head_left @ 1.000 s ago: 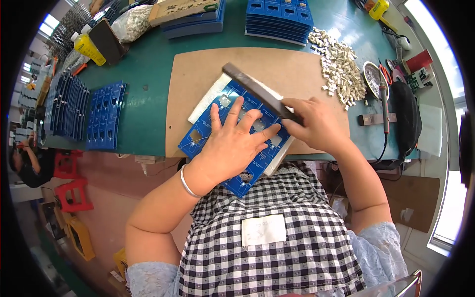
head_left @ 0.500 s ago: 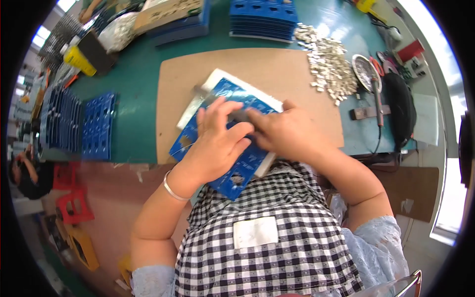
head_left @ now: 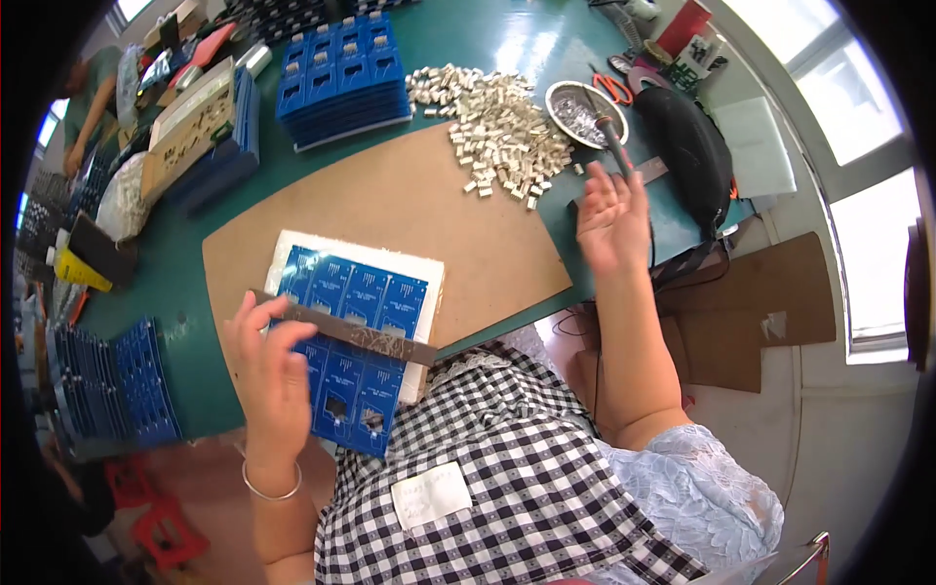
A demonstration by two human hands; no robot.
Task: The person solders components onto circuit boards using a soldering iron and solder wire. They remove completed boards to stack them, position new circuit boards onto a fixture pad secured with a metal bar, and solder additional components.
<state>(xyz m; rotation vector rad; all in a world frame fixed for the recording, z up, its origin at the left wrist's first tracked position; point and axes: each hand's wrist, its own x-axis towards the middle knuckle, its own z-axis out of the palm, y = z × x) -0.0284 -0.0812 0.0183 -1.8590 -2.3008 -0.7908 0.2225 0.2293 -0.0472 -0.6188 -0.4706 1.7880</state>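
A blue circuit board panel (head_left: 366,292) lies tilted on a white foam pad (head_left: 432,283) at the table's front edge. Across its middle rests a dark flat metal bar (head_left: 375,339). My left hand (head_left: 273,380) is at the bar's left end, fingers apart, the fingertips over or touching it. Off to the right, my right hand (head_left: 614,229) is raised with its palm showing and its fingers loosely spread, holding nothing. Just beyond those fingers is the handle of a soldering iron (head_left: 612,136), its tip end over a white bowl (head_left: 556,97) of small silvery bits.
A heap of small metal connectors (head_left: 507,136) lies beyond the brown board (head_left: 497,253). Stacked blue panels (head_left: 341,88) stand at the back, with more panels (head_left: 146,380) upright at left. A black pouch (head_left: 687,156) and orange scissors (head_left: 612,90) are at right.
My right hand has left the bar and moved right toward the soldering iron. My left hand has loosened beside the bar, which now lies across the panel. The view has swung right.
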